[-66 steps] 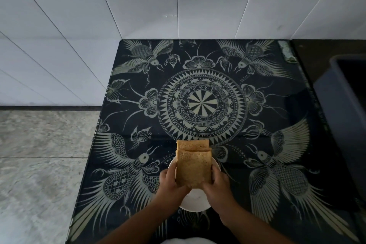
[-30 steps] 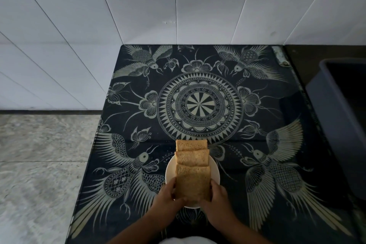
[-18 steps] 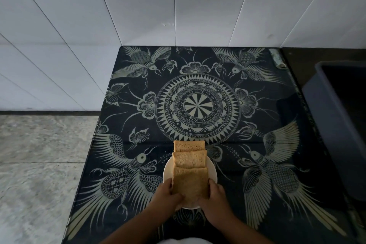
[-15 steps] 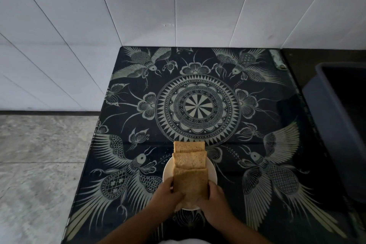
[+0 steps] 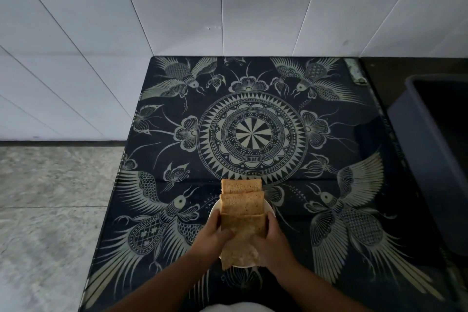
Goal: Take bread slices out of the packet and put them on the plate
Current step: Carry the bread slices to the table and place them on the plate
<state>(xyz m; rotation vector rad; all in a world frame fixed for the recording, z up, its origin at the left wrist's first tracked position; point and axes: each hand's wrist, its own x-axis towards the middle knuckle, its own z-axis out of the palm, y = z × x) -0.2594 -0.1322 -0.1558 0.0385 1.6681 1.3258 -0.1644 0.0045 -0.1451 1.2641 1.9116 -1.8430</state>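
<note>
Head view: both hands' fingers (image 5: 271, 220) grip brown, overlapping bread slices (image 5: 241, 204) on plate (image 5: 214, 210).

Nearest bread slice (image 5: 241, 238) now lower, flatter.

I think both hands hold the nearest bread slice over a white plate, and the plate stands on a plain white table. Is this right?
Not quite. The table is not plain white: it is dark, with a pale pattern of birds, flowers and a central medallion, as the head view shows. The rest holds: the left hand and right hand hold the nearest bread slice over the white plate.
</note>
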